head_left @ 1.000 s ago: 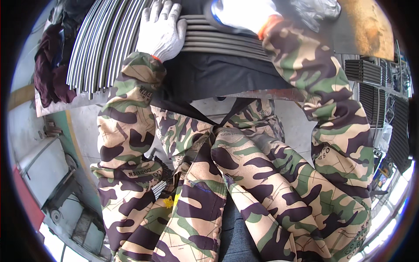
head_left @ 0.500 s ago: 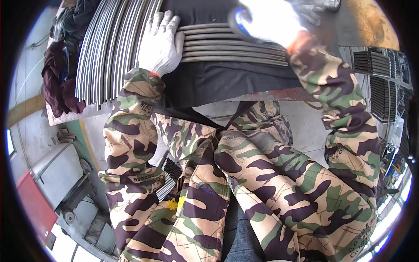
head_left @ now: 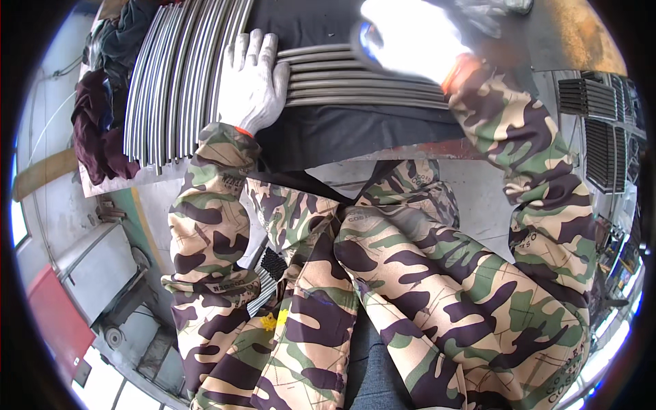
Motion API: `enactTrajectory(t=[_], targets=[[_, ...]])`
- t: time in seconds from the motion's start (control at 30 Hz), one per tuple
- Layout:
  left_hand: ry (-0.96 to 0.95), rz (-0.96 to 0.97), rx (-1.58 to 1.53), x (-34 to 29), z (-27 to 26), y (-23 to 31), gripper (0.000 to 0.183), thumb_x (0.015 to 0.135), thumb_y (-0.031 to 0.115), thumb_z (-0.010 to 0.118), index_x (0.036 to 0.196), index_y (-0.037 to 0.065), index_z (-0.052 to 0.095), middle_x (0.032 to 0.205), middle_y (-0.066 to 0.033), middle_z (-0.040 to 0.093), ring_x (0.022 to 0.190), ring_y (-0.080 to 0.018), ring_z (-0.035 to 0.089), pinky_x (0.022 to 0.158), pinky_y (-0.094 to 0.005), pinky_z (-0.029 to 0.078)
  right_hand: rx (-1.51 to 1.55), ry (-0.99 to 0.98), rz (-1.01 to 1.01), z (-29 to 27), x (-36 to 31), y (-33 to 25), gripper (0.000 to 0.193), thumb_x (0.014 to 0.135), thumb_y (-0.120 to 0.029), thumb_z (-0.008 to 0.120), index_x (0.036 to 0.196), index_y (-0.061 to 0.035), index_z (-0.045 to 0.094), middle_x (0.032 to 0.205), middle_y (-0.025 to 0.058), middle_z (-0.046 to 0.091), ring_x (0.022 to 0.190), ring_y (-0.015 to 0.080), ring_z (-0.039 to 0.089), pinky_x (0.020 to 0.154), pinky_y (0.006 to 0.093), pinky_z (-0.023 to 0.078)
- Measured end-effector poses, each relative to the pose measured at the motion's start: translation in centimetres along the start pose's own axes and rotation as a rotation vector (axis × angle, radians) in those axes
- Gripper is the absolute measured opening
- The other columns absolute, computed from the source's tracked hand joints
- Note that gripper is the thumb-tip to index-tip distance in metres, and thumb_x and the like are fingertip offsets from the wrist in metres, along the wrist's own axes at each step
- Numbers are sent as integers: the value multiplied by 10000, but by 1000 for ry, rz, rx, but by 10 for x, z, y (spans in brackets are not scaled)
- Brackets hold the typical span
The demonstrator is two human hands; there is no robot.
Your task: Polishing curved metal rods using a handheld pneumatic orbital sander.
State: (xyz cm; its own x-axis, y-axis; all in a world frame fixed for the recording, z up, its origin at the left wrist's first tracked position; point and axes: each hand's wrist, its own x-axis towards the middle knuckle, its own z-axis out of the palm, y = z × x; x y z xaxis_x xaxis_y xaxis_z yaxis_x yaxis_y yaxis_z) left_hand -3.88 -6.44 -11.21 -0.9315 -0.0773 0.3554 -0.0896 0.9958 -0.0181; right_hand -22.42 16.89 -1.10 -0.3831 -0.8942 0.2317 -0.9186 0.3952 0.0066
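My left hand [head_left: 253, 89], in a white glove with an orange cuff edge, lies flat at the left ends of a row of thin metal rods [head_left: 362, 85]. Its fingers are stretched out, pointing away from me. Over the right part of that row is my right hand [head_left: 420, 44], also white-gloved, overexposed and smeared by motion. A blue-edged object [head_left: 370, 42] shows at its left side, held in the hand; its kind cannot be made out. The rods lie side by side across a black cloth [head_left: 355, 130].
Left of my left hand, several long metal rods [head_left: 181, 85] lie lengthwise. Dark crumpled clothes [head_left: 102, 130] sit at the table's left edge. Another glove [head_left: 478, 17] is at the far right, near a rusty brown surface [head_left: 581, 34]. Stacked dark metal parts [head_left: 588, 99] stand off to the right.
My right hand and the blue-edged object have shifted slightly left over the rods. My left hand stays flat at their left ends; the whole view has moved a little.
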Motion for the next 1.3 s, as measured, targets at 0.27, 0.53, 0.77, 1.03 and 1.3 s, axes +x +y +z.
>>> enactTrajectory(t=[0.27, 0.53, 0.77, 1.03, 1.3], targets=[[-58, -14, 11, -1, -5, -2, 539, 1072, 286, 545, 1523, -8, 541, 1581, -293, 502, 1498, -499, 406, 1280, -573, 254, 129, -94, -11, 3, 38, -29, 217, 925, -204, 603, 1032, -51, 712, 1061, 213, 705, 963, 407, 708, 808, 518, 595], [-67, -21, 34, 6, -6, -5, 536, 1080, 299, 520, 1535, 16, 542, 1585, -280, 506, 1498, -497, 411, 1279, -580, 253, 187, -121, -98, -5, 29, -47, 220, 935, -198, 604, 1057, -53, 715, 1097, 198, 701, 1016, 381, 707, 848, 501, 596], [12, -17, 51, -1, -3, -2, 531, 1049, 315, 566, 1473, -4, 597, 1531, -288, 562, 1451, -490, 473, 1255, -576, 295, 192, -123, -13, -6, 33, -37, 221, 934, -208, 602, 1054, -58, 713, 1079, 222, 700, 992, 408, 704, 833, 530, 587], [28, 6, 51, 2, -3, -2, 521, 1044, 308, 566, 1454, -12, 603, 1508, -279, 579, 1425, -488, 489, 1235, -581, 314, 143, -100, -30, -1, 36, -37, 236, 919, -226, 624, 1039, -44, 714, 1065, 210, 705, 996, 402, 706, 837, 509, 594], [25, 3, 71, 5, -9, -8, 513, 1041, 300, 571, 1451, -5, 609, 1509, -269, 584, 1427, -481, 493, 1239, -569, 319, 182, -94, -62, -15, 8, -35, 198, 924, -223, 635, 1013, -57, 696, 1029, 200, 686, 941, 397, 697, 760, 529, 593]])
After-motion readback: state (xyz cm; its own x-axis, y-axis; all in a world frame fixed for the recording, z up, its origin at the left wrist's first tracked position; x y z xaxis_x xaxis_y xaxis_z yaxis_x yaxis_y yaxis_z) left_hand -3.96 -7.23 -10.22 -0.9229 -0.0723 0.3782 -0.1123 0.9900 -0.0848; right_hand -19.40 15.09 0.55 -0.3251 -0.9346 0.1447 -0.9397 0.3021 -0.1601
